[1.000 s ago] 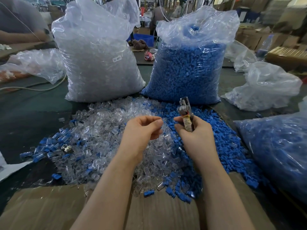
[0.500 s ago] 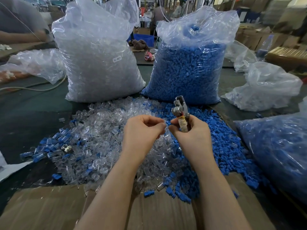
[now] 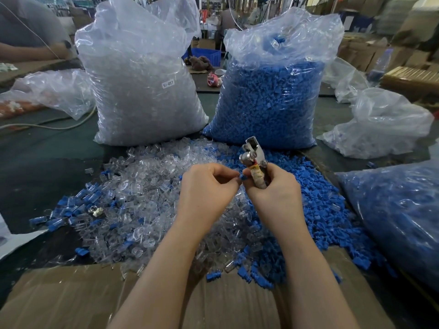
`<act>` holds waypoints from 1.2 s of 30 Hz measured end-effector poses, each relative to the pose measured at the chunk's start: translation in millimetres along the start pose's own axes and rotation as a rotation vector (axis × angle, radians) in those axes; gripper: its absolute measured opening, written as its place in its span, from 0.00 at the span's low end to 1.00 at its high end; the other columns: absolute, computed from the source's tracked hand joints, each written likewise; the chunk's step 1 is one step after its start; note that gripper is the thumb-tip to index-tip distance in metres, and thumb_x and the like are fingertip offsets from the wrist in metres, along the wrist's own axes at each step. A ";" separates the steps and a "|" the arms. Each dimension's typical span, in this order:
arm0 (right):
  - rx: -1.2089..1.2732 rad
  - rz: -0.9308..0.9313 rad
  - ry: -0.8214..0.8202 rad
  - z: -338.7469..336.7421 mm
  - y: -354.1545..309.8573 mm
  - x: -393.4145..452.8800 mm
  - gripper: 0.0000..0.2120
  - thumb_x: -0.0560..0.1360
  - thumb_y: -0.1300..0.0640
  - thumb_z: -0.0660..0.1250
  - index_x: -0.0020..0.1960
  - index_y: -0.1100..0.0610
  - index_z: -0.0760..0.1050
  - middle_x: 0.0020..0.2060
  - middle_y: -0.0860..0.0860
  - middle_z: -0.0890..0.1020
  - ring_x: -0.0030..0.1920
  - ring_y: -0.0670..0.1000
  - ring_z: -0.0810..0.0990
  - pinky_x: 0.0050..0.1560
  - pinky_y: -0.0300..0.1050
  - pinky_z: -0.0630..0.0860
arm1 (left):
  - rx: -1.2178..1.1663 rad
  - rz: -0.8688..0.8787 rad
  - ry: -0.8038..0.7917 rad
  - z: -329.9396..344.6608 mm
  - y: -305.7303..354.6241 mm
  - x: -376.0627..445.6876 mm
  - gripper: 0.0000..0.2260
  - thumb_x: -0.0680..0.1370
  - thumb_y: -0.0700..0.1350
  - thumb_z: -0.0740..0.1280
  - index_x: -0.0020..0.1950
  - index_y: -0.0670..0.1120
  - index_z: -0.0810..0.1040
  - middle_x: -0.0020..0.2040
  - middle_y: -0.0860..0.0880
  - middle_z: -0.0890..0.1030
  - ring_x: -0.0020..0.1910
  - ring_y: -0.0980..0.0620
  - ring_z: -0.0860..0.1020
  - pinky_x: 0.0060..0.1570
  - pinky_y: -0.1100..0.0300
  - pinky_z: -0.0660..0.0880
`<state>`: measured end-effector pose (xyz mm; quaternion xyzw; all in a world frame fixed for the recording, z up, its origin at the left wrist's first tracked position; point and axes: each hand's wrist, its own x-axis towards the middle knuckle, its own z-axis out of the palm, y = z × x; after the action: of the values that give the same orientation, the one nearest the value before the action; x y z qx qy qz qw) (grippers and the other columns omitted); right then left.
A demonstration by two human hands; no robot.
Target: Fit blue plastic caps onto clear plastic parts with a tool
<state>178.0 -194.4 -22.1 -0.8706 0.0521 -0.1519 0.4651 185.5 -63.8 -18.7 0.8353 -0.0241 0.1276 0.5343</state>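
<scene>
Loose clear parts (image 3: 142, 198) heaped on table, left of centre. Left hand (image 3: 206, 191) above heap, fingers curled, fingertips pinching small blue cap (image 3: 243, 177) — whether clear part is also in pinch, cannot tell. Right hand (image 3: 273, 188) touching it, wrapped round taped handle of metal tool (image 3: 253, 160), head up. Loose blue caps (image 3: 320, 210) right. Step: mating by hand; next likely seating piece in tool head, squeeze.

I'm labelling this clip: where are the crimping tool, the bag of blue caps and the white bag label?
crimping tool (image 3: 251, 154), head view, metal head.
bag of blue caps (image 3: 266, 103), head view, front face.
white bag label (image 3: 168, 84), head view, centre.
</scene>
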 end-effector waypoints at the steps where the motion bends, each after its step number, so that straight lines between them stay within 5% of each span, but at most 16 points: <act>1: 0.000 -0.004 -0.002 0.1 -0.1 0.0 0.03 0.74 0.55 0.70 0.48 0.51 0.80 0.40 0.46 0.82 0.44 0.52 0.80 0.48 0.57 0.79 | -0.003 0.002 -0.002 0.1 -0.5 0.2 0.05 0.72 0.40 0.75 0.44 0.50 0.87 0.34 0.56 0.84 0.34 0.61 0.82 0.37 0.66 0.79; 13: 0.127 0.020 -0.127 -6.7 5.0 1.3 0.05 0.73 0.57 0.72 0.45 0.46 0.80 0.36 0.43 0.83 0.38 0.45 0.80 0.46 0.54 0.81 | -0.138 -0.092 0.051 2.8 -4.1 1.3 0.07 0.74 0.42 0.75 0.38 0.53 0.82 0.32 0.55 0.84 0.33 0.60 0.82 0.38 0.63 0.78; 27: -0.010 -0.035 -0.351 -13.1 7.6 0.3 0.06 0.73 0.57 0.68 0.48 0.57 0.76 0.41 0.58 0.81 0.43 0.62 0.78 0.45 0.61 0.76 | -0.492 -0.125 0.030 -2.3 -1.9 3.1 0.06 0.75 0.34 0.72 0.43 0.44 0.81 0.34 0.50 0.84 0.35 0.55 0.83 0.38 0.67 0.78; 36: -0.015 -0.040 -0.363 -10.8 10.2 1.0 0.05 0.71 0.56 0.67 0.47 0.53 0.74 0.39 0.55 0.80 0.39 0.59 0.77 0.42 0.59 0.75 | -0.503 -0.114 0.019 -2.5 -3.0 2.8 0.06 0.75 0.34 0.71 0.43 0.45 0.82 0.35 0.49 0.84 0.35 0.55 0.82 0.37 0.67 0.77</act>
<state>176.1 -208.9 -24.6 -0.8880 -0.0490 -0.0012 0.4572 188.3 -60.0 -19.7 0.6749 -0.0029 0.0950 0.7318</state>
